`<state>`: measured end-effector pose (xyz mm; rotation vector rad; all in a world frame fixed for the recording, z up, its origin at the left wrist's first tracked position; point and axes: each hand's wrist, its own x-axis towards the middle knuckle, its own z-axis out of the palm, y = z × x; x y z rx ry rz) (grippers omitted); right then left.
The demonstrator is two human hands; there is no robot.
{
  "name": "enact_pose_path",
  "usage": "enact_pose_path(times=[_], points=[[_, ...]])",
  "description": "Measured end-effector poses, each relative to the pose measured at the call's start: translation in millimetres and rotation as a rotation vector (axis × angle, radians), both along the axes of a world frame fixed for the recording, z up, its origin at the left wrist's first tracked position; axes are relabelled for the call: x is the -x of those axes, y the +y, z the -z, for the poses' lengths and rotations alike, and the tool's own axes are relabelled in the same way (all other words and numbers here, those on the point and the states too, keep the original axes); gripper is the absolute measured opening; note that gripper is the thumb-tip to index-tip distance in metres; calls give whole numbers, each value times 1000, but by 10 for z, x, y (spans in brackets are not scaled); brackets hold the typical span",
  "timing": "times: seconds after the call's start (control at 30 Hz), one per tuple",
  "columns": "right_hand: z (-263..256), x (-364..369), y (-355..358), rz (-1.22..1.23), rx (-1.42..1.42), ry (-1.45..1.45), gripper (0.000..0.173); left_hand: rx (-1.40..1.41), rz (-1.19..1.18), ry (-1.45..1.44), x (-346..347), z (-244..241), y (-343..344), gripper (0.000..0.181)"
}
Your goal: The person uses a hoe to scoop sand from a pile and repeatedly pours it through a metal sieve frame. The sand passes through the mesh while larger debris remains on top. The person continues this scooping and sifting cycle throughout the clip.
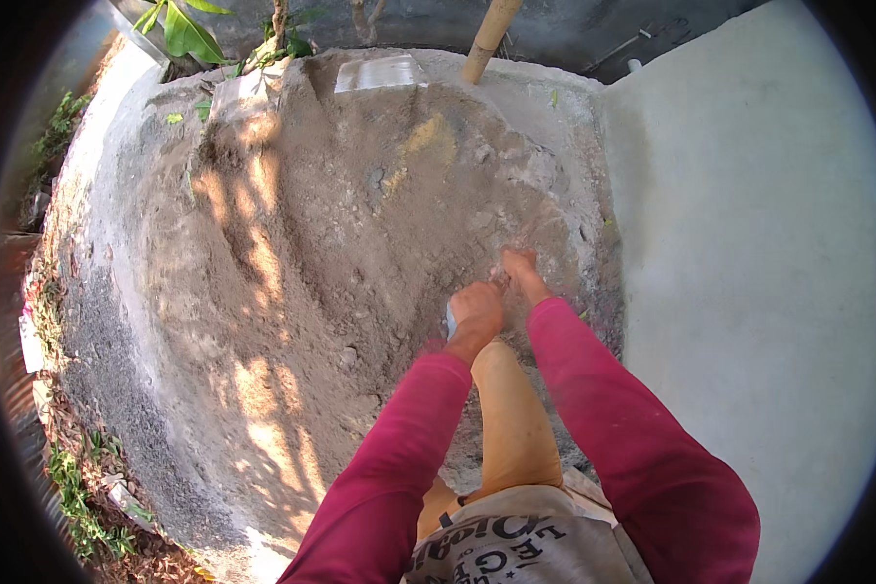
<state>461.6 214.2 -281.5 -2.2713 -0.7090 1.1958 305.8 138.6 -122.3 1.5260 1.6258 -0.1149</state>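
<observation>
My left hand [478,310] is curled, its back turned up, above a heap of grey-brown sand [336,277]. A small pale-blue thing [450,321] shows along its outer edge; what it is stays unclear. Just beyond and to the right, my right hand [523,269] is bent into a fist close to the left one. The gap between the two hands is blurred, and the undersides of both are hidden. Beneath my arms, one bent knee in tan trousers [515,416] rests near the sand.
On the right lies a smooth pale concrete slab [744,277]. A bamboo pole [493,36] rises at the back, near a whitish block [377,73] partly sunk in sand. Leafy stems [190,36] stand at the back left. Dark gravel [117,379] and dry leaves border the left side.
</observation>
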Motion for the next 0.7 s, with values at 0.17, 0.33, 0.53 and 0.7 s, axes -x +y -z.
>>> enact_pose_path(times=[0.17, 0.33, 0.53, 0.7], points=[[-717, 1076, -660, 94, 10, 281, 29, -60, -69, 113, 658, -226, -762, 30], [-615, 1097, -1231, 188, 13, 376, 28, -137, -128, 109, 812, -552, -1441, 22], [-249, 1298, -1683, 258, 189, 680, 21, -110, -264, 156, 1121, -894, -2470, 17], [69, 1566, -2144, 347, 294, 908, 17, -29, -300, 216, 1291, -1116, -3362, 17]])
